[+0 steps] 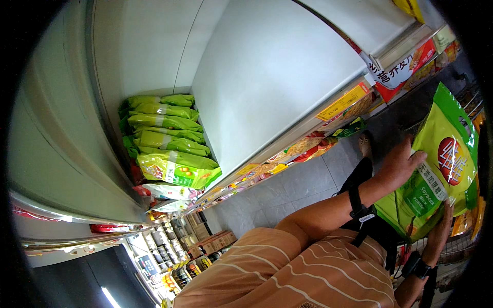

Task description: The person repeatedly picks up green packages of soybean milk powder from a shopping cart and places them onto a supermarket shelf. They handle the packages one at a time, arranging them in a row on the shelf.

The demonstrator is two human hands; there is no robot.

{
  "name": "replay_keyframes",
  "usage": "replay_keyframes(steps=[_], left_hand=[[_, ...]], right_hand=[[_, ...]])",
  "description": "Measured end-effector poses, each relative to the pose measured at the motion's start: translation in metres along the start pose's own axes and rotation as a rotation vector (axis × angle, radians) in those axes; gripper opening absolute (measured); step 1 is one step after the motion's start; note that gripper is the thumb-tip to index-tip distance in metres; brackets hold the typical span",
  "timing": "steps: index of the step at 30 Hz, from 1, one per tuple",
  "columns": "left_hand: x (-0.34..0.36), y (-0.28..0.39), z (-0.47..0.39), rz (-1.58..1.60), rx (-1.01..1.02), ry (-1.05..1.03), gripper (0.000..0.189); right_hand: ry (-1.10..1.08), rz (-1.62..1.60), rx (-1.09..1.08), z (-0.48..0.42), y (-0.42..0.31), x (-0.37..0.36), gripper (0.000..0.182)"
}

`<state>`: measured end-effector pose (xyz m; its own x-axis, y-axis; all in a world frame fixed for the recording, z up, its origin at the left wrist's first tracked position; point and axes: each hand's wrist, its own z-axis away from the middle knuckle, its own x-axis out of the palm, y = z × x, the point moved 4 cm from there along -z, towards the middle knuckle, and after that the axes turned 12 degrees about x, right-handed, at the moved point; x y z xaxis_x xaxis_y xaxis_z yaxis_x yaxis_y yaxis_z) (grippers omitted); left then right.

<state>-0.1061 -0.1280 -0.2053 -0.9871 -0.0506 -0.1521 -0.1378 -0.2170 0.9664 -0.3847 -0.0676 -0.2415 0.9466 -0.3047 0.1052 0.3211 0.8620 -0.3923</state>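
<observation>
A glossy green plastic food bag point(429, 173) with a red oval emblem and printed writing is at the right, held in front of my body. My left hand point(402, 163) grips its near upper side, thumb lying over the front face. On the opposite side my right hand point(446, 221) holds the bag along its lower edge; part of that hand is hidden behind the bag. Similar green bags point(177, 165) stand in a row on a white shelf point(265, 81), against its back corner. My left wrist wears a black strap point(357, 202) with a small tag.
Yellow price labels point(342, 102) line the shelf edge. White and red bags point(169, 191) adjoin the green row. Grey floor tiles point(269, 200) lie below. A wire cart or basket point(454, 248) is partly visible beneath the held bag. Stocked racks point(169, 250) stand farther off.
</observation>
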Motion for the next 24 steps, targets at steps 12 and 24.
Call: replay_keyframes(steps=[12, 24], left_hand=[[-0.095, 0.135, 0.054, -0.466, 0.424, -0.28, 0.045], [-0.579, 0.147, -0.005, -1.979, -0.478, -0.03, 0.035]], right_hand=[[-0.004, 0.227, -0.16, -0.029, 0.017, -0.041, 0.055], [-0.042, 0.457, -0.239, -0.027, 0.012, -0.039, 0.043]])
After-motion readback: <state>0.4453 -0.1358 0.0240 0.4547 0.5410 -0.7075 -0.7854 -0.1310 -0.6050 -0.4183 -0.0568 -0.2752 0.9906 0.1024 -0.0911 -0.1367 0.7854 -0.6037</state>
